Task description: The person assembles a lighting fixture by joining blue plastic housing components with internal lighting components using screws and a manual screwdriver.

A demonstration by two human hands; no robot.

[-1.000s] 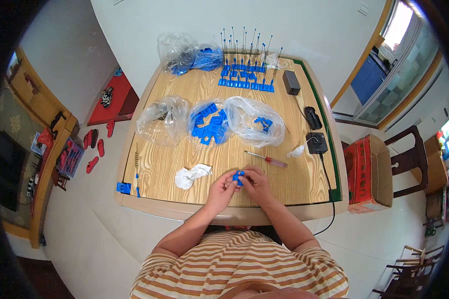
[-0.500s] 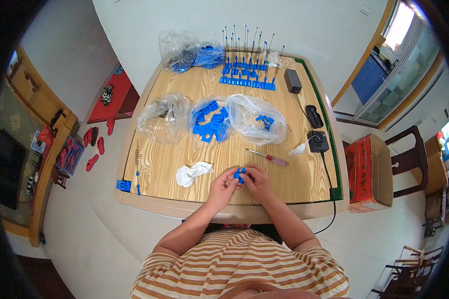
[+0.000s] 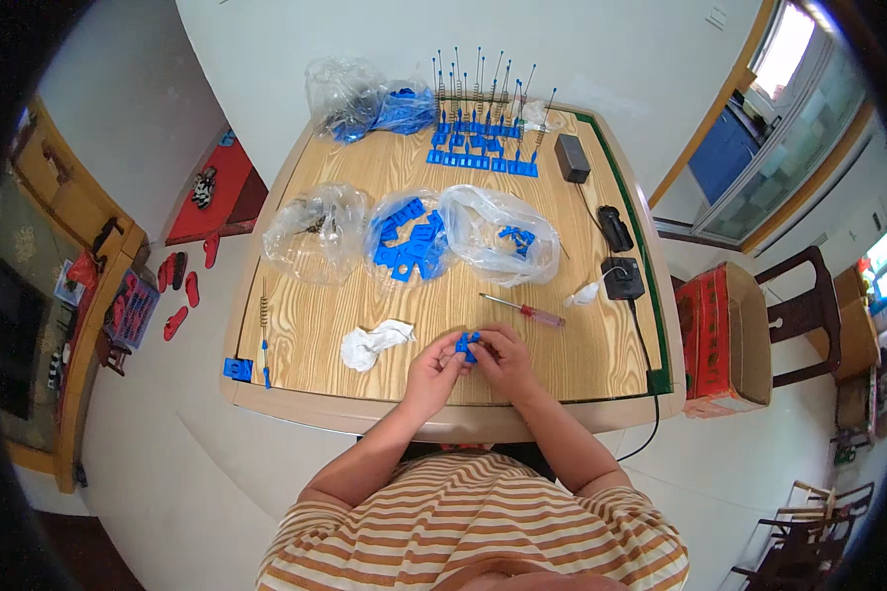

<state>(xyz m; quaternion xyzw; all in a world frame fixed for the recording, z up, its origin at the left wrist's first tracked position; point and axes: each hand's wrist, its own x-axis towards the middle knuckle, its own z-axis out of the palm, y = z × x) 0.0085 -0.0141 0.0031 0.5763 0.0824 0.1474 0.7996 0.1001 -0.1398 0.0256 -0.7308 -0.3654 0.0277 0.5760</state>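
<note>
Above the near part of the wooden table, my left hand (image 3: 436, 370) and my right hand (image 3: 504, 361) meet around small blue plastic pieces (image 3: 466, 346). Both hands are closed, thumbs and fingertips pinching the pieces; how these fit together is partly hidden by the fingers. Just left of my left hand lies a crumpled white cloth or tissue (image 3: 375, 345). Beyond my right hand rests a screwdriver (image 3: 524, 309) with a clear reddish handle. At the table's near left are a blue plastic block (image 3: 238, 368) and a thin rod with a spring (image 3: 264, 325).
Open plastic bags hold flat blue parts (image 3: 409, 246), small blue pieces (image 3: 516, 239) and dark metal bits (image 3: 315, 225). Blue bases with upright springs and rods (image 3: 483, 148) stand at the back. A black box (image 3: 623, 280) with a cable sits right; a red carton (image 3: 719, 340) stands beside the table.
The blue pieces have turned slightly between my fingers, which have shifted their grip a little. The whole view has moved slightly, so the table appears a bit further left.
</note>
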